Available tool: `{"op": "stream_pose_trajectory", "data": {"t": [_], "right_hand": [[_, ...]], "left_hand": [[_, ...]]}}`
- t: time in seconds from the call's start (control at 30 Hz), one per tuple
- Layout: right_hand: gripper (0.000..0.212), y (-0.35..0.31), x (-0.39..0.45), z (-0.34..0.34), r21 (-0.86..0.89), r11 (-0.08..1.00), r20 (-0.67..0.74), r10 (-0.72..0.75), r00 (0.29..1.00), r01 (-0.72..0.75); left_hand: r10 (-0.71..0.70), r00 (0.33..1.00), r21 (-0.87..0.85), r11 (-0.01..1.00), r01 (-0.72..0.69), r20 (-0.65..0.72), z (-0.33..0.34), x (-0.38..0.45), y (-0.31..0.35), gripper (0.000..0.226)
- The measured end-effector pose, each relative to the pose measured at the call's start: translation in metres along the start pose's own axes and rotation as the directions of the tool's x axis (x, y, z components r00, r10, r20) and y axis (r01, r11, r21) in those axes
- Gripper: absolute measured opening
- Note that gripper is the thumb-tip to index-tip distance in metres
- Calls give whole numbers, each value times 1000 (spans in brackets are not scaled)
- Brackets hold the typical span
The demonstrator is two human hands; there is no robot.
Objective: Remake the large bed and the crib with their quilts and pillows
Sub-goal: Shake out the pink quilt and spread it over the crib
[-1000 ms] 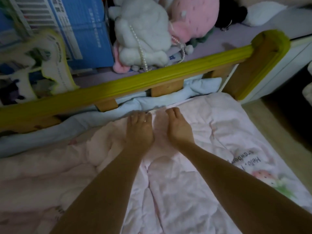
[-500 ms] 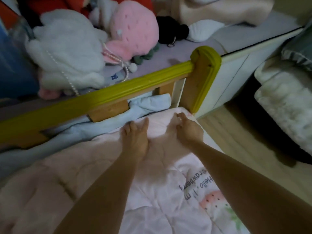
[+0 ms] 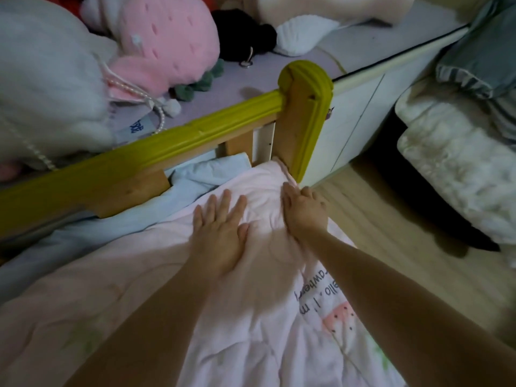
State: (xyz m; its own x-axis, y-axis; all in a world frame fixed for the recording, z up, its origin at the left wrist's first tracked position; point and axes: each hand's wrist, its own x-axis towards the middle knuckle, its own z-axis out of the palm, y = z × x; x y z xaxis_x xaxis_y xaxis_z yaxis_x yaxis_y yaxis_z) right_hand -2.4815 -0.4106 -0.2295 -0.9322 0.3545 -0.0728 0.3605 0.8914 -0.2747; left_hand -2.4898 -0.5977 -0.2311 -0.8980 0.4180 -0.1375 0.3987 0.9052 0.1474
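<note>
Quilt point(image 3: 251, 317), pink, soft and light, covers the crib mattress up to the yellow corner post point(image 3: 305, 113). It should slide and bunch easily; the edge by the post looks the place to take it. Left hand point(image 3: 220, 230) presses flat, fingers spread; right hand point(image 3: 304, 210) curls over that edge.

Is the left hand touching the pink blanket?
Touching. The head view shows the left hand lying flat, fingers spread, pressed on the pink quilt with no gap under the palm.
</note>
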Motion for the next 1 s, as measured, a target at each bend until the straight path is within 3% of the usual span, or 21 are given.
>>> {"op": "stream_pose_trajectory", "data": {"t": [0.07,0.13,0.17,0.23,0.3,0.33,0.4,0.43,0.47,0.53,0.63,0.7,0.8,0.9,0.93,1.0], "right_hand": [[44,1,-9,1,-61,996,-134,50,990,-59],[50,-2,-16,0,-119,988,-279,-127,952,97],[55,-4,-17,1,-134,964,-266,-257,929,228],[61,-4,-17,10,-37,916,-29,-400,916,399],[58,-1,-7,16,12,960,223,-275,935,280],[57,-5,-1,14,-30,981,258,-176,950,190],[56,-16,5,5,-122,992,198,-20,980,44],[55,-29,1,3,-136,990,136,-9,991,28],[54,-46,-11,-1,-122,991,75,-54,996,63],[50,-81,-48,-1,-36,954,-32,-297,954,296],[41,-140,-106,6,110,775,-47,-622,782,622],[38,-183,-134,10,177,727,27,-678,735,664],[40,-225,-153,24,214,811,106,-574,812,545],[46,-253,-162,37,130,878,140,-477,868,461],[47,-259,-164,40,121,873,152,-486,860,472],[51,-269,-170,44,88,841,190,-541,819,534]], "left_hand": [[3,1000,-6,1000,-3,5,1,0,-2,56],[20,1000,25,999,-20,-9,5,-4,-4,63],[25,999,26,999,-24,-23,6,-5,-6,66],[33,999,20,999,-32,-7,9,-3,-9,66],[58,997,0,998,-58,48,5,2,-11,63],[78,995,3,997,-78,58,0,1,-15,64],[113,994,4,994,-113,0,-12,-4,-20,74],[104,991,-22,994,-106,-80,-20,-14,-29,73],[84,980,-50,994,-95,-178,-25,-29,-42,65],[-12,949,-111,994,-24,-315,-38,-62,-75,50],[-213,899,-175,972,156,-383,-56,-123,-143,43],[-337,882,-140,941,308,-329,-61,-165,-189,38],[-542,840,-85,838,539,-18,-53,-202,-224,41],[-504,864,-147,856,496,-17,-42,-219,-241,65],[-493,869,-169,860,481,-37,-41,-220,-242,73],[-473,875,-119,879,462,-97,-40,-224,-245,65]]}}
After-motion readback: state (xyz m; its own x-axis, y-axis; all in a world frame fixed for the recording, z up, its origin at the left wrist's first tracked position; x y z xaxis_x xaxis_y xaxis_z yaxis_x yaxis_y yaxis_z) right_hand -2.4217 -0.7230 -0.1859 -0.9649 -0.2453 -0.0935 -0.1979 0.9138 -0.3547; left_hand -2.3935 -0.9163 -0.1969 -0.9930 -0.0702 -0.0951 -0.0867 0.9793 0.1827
